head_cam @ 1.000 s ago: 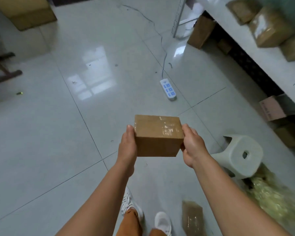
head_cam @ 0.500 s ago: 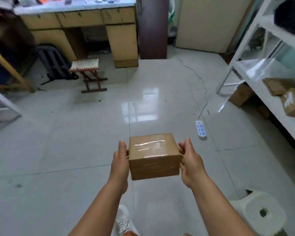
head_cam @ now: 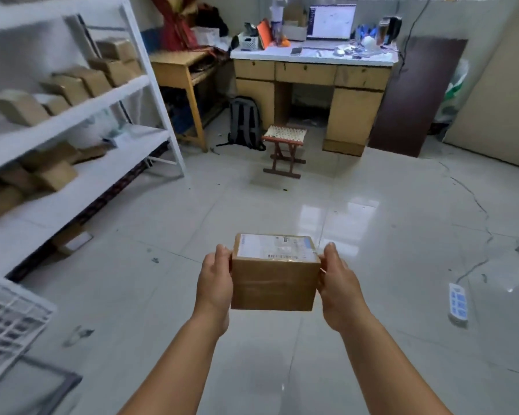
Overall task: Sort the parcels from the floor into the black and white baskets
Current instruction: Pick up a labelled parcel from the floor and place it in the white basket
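Observation:
A brown cardboard parcel [head_cam: 274, 283] with a white shipping label on its top face is held in the air over the tiled floor, in the middle of the head view. My left hand [head_cam: 215, 283] grips its left side and my right hand [head_cam: 337, 290] grips its right side, thumbs up at the top edge. The white basket [head_cam: 9, 322], a lattice-walled crate, shows at the lower left edge. A dark frame [head_cam: 57, 384] lies on the floor just below it; whether it is the black basket I cannot tell.
A white shelf rack [head_cam: 81, 115] with several brown boxes fills the left. Ahead stand a folding stool [head_cam: 285, 148], a backpack [head_cam: 244, 122] and a wooden desk [head_cam: 312, 82]. A power strip [head_cam: 458, 304] with its cable lies on the floor at right.
The view has swung left, bringing the shelf rack and white basket into sight. The parcel has been turned in my hands, so its labelled face now points up.

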Demonstrator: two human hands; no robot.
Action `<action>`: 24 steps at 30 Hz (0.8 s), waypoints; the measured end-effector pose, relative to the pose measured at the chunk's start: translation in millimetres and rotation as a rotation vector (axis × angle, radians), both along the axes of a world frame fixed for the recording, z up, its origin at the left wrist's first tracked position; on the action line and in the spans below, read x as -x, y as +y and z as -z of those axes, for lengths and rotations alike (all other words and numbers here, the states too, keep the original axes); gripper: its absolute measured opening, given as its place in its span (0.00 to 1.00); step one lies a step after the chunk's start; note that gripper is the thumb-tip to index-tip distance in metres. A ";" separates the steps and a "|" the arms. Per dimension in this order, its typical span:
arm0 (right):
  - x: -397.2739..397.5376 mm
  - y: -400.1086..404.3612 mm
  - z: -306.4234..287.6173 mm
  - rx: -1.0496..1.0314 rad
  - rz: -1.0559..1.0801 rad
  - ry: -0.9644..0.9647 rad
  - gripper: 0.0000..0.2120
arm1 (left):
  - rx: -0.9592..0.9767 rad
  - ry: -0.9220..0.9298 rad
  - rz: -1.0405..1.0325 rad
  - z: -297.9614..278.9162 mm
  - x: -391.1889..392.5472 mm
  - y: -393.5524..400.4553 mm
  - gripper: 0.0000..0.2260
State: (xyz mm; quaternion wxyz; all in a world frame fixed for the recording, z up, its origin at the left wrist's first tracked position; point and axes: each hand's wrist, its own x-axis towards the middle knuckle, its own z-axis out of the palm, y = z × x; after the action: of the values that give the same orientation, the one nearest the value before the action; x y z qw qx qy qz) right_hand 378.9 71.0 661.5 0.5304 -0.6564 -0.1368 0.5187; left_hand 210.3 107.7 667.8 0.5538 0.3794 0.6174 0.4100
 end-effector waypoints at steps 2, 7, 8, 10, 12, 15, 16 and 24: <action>40.1 3.8 -8.7 -0.028 -0.032 -0.004 0.19 | -0.011 -0.005 -0.065 -2.8 36.2 -6.3 0.16; 136.2 0.9 -23.2 -0.119 -0.143 -0.030 0.13 | -0.095 -0.051 -0.178 -17.0 128.5 -27.2 0.10; 154.2 -0.6 -25.6 -0.133 -0.165 -0.029 0.13 | -0.109 -0.064 -0.185 -19.6 146.9 -31.8 0.11; 189.1 -3.6 -32.4 -0.163 -0.192 -0.016 0.13 | -0.137 -0.087 -0.221 -24.6 183.3 -39.8 0.10; 223.6 -7.7 -41.2 -0.193 -0.221 -0.002 0.14 | -0.163 -0.106 -0.268 -31.3 217.3 -48.4 0.11; 275.4 -14.1 -54.5 -0.232 -0.273 0.012 0.15 | -0.183 -0.114 -0.344 -41.8 266.3 -61.5 0.12; 292.5 -15.8 -58.0 -0.246 -0.289 0.017 0.15 | -0.194 -0.119 -0.370 -45.2 282.1 -66.2 0.12; 417.5 -26.6 -77.0 -0.337 -0.455 0.107 0.08 | -0.356 -0.124 -0.571 -75.3 392.7 -109.3 0.06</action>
State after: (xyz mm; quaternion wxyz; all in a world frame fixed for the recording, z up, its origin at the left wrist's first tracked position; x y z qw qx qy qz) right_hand -38.6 44.4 738.5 0.5083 -0.4833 -0.3367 0.6283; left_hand -182.3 -1.6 743.1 0.3784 0.2564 0.5827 0.6720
